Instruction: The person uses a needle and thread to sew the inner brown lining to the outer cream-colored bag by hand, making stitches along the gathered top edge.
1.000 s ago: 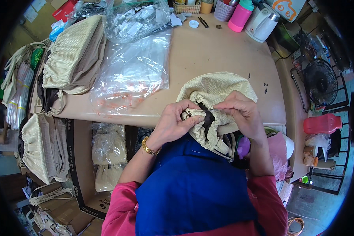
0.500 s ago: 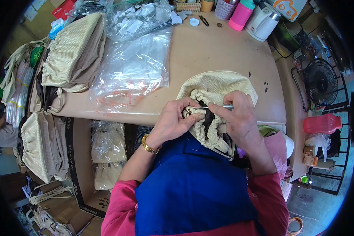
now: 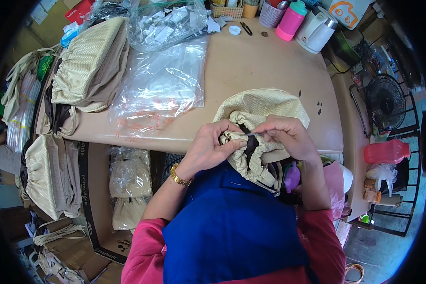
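A cream woven fabric bag (image 3: 270,102) with gathered edges and a dark lining lies at the table's near edge, partly over my lap. My left hand (image 3: 215,144) pinches its gathered rim between thumb and fingers; a gold-coloured bracelet watch (image 3: 181,175) is on that wrist. Just right of it, my right hand (image 3: 288,135) is closed with thumb and forefinger together over the bag's opening. A greyish blur shows by its fingertips, and what they hold cannot be made out.
Clear plastic bags (image 3: 161,85) lie left on the table (image 3: 251,61), beside more cream bags (image 3: 87,61). At the back stand a pink bottle (image 3: 291,21) and a white kettle (image 3: 315,31); small black snips (image 3: 246,28) lie nearby. A fan (image 3: 386,102) is at right.
My right hand has turned and lowered slightly, and the slim silver tool seen in it before no longer shows clearly. The left hand keeps its pinch on the bag.
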A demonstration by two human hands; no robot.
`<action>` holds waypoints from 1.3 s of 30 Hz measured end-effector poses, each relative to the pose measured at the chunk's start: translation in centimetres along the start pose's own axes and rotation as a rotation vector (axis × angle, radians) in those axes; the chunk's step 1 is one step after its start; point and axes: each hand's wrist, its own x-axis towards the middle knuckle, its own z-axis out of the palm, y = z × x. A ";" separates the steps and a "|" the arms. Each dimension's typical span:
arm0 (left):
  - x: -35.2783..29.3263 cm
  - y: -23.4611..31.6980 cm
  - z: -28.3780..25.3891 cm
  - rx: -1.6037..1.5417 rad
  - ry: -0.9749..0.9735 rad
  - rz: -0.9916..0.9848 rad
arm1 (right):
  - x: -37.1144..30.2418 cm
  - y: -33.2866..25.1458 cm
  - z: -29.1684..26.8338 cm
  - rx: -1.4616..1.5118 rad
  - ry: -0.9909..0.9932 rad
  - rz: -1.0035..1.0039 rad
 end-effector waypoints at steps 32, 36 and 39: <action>0.2 0.2 -0.3 0.029 0.002 0.012 | 3.5 -3.8 -0.5 -0.399 -0.136 0.056; 0.3 0.6 -0.4 0.032 -0.030 -0.011 | 2.9 -1.3 -0.6 -0.473 -0.009 -0.194; 0.4 0.2 -0.2 -0.004 -0.009 0.030 | 3.4 -1.4 0.0 -0.449 0.020 -0.040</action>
